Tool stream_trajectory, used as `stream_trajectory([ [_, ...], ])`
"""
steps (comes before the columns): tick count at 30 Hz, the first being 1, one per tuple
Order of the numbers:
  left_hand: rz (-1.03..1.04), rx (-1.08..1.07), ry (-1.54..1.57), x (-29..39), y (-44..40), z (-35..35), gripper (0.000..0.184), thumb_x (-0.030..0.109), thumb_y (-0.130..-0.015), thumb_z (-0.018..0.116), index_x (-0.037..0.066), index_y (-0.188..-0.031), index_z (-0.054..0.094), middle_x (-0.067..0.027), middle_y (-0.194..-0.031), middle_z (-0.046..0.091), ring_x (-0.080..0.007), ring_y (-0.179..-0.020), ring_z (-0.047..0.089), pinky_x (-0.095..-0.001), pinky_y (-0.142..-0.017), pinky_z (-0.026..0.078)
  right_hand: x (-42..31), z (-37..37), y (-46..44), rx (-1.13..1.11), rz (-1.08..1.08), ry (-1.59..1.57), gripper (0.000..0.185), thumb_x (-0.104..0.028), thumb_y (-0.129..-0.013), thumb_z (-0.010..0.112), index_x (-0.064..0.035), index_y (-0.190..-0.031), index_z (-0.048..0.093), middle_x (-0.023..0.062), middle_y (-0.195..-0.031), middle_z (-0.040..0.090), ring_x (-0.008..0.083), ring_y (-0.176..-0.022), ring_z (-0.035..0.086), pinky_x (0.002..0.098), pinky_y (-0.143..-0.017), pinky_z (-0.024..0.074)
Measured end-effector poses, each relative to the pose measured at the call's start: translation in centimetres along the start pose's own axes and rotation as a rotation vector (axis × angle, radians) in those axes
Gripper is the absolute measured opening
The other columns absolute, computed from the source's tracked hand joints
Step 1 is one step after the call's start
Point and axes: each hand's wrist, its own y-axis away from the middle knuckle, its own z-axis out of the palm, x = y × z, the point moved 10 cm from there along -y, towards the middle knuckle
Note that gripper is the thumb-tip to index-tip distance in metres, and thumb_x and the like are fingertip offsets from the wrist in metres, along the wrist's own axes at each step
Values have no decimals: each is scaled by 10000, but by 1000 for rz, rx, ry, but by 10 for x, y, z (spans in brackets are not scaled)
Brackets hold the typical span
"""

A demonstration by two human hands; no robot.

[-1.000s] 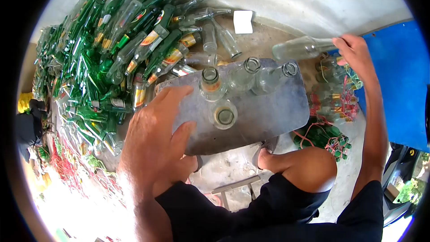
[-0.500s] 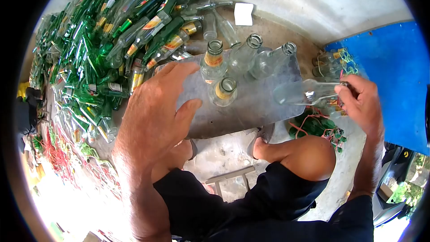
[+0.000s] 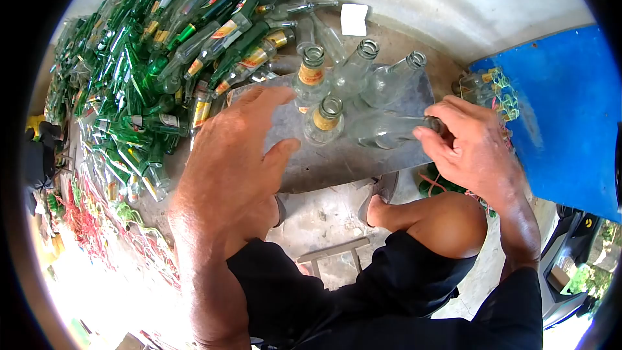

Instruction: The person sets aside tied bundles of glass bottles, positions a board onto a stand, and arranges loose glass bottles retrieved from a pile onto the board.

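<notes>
My right hand (image 3: 470, 146) grips the neck of a clear glass bottle (image 3: 385, 131), whose base points left over the right part of a grey board (image 3: 291, 168). On the board stand several clear bottles: one with an orange label (image 3: 311, 79), a shorter-looking one in front (image 3: 324, 123), and two others, a middle one (image 3: 353, 71) and a right one (image 3: 394, 81). Beside them on the left, my left hand (image 3: 240, 149) is held with thumb and fingers apart and nothing between them.
A big heap of green and clear bottles (image 3: 129, 58) fills the left. Tied bottles (image 3: 476, 87) stand at the right by a blue panel (image 3: 564, 123). A white card (image 3: 354, 19) lies near the wall. Colored strings (image 3: 97, 220) lie lower left.
My right hand has brought the clear bottle down and leftward from the right side, over the board, close to the standing bottles. My left hand stays open, shifted slightly right.
</notes>
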Motion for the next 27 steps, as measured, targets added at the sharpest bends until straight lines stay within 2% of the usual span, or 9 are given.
stream_trajectory([
  [10,9,11,-3,11,1,-7,504,93,-817,756,33,-1303,637,-176,-1219,703,-315,-977,701,-406,-763,548,-8,20,-26,10,-89,58,187,-21,-797,799,24,-923,668,146,-757,583,327,-568,567,424,-532,430],
  [13,-1,7,-4,12,1,-8,511,92,-816,757,30,-1308,634,-177,-1221,701,-319,-980,699,-408,-767,548,-9,24,-34,-17,-43,67,251,-123,-834,790,25,-759,602,154,-726,591,392,-632,627,472,-572,487],
  [18,0,-25,16,11,-1,-7,520,87,-822,754,29,-1323,624,-180,-1257,684,-326,-999,695,-408,-788,549,-7,27,-43,-2,-60,12,255,-131,-834,795,22,-759,606,155,-730,596,392,-635,632,473,-575,493],
  [21,-11,-20,25,8,-2,-6,590,74,-761,773,32,-1328,617,-177,-1250,676,-331,-1013,685,-409,-806,550,-8,28,-47,20,-57,-25,250,-139,-837,794,18,-770,611,155,-741,603,395,-651,643,472,-590,509],
  [24,6,-8,63,19,-2,-13,483,53,-829,720,5,-1297,608,-218,-1222,664,-441,-1067,655,-483,-878,532,-7,26,-50,43,-53,-45,244,-147,-840,795,14,-792,618,155,-756,610,395,-665,654,470,-602,525],
  [27,-8,-16,52,17,-3,-12,474,48,-837,716,4,-1296,606,-218,-1219,660,-461,-1064,654,-493,-889,532,-5,27,-50,25,-48,-63,242,-154,-842,804,8,-827,625,155,-781,617,387,-673,662,459,-591,528],
])
